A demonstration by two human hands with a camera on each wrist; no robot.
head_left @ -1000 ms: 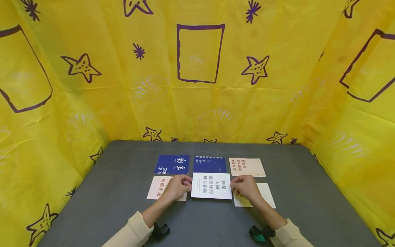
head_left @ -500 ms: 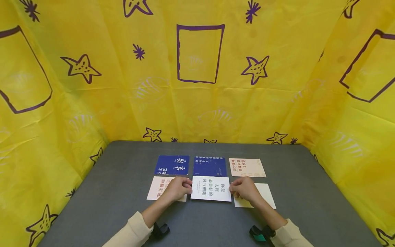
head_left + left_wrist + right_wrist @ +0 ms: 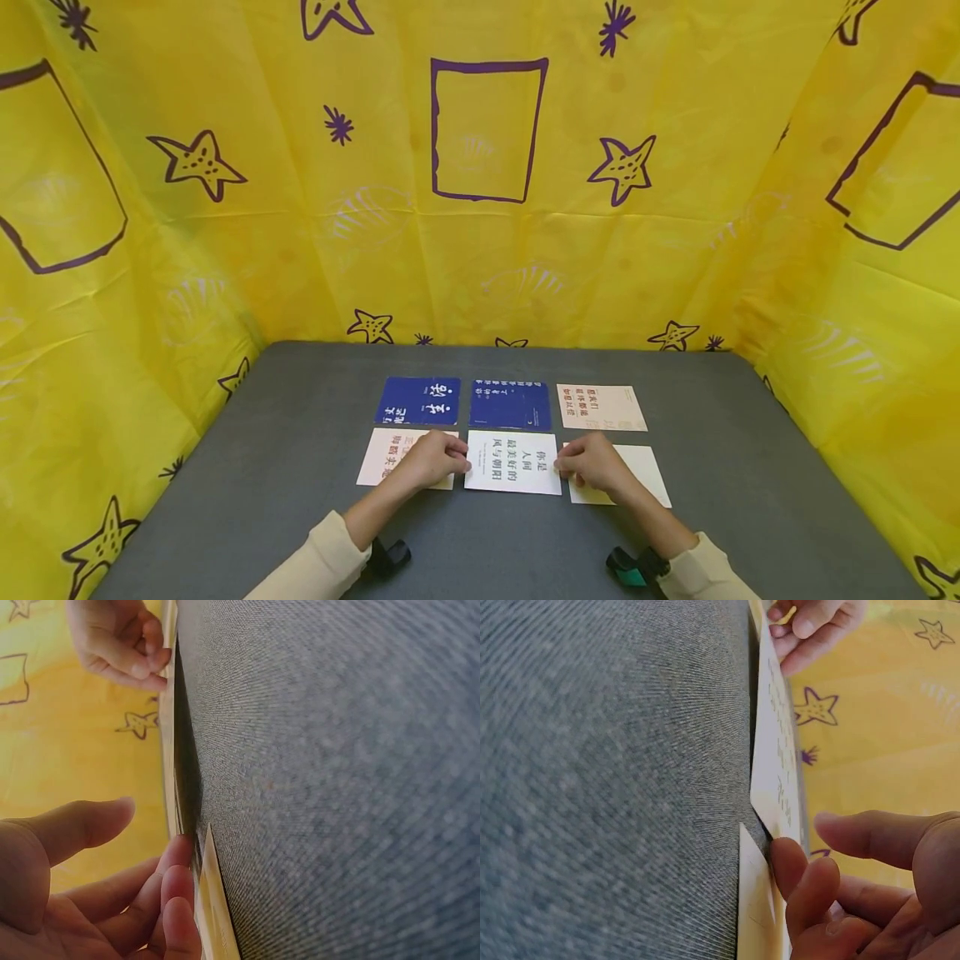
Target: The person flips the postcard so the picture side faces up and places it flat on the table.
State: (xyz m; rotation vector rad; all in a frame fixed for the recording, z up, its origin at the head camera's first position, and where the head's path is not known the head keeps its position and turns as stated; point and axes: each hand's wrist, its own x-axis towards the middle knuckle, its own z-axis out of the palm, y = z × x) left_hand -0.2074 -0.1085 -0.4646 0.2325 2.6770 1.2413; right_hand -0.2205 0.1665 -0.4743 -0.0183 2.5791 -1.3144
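Observation:
A white card point(image 3: 513, 462) printed with dark Chinese characters lies in the front row, between my two hands. My left hand point(image 3: 431, 459) is at its left edge, over a pale pink card point(image 3: 377, 454). In the left wrist view, the fingertips point(image 3: 178, 881) touch the card's side while the thumb stands away. My right hand point(image 3: 597, 461) is at the right edge, partly covering a cream card point(image 3: 647, 473). Its thumb is also apart from the fingers, and one fingertip point(image 3: 786, 859) meets the card's corner. A dark gap shows under the card's near edge in the left wrist view.
Behind the front row lie two blue cards point(image 3: 417, 401) and a peach card point(image 3: 600, 407) with red characters. The grey table point(image 3: 480, 550) carries them all. A yellow patterned cloth point(image 3: 480, 250) encloses the back and sides.
The white card has come down and slightly toward me, uncovering the front edge of the middle blue card. Both hands moved a little with it, and the wrist views now show their thumbs off the card.

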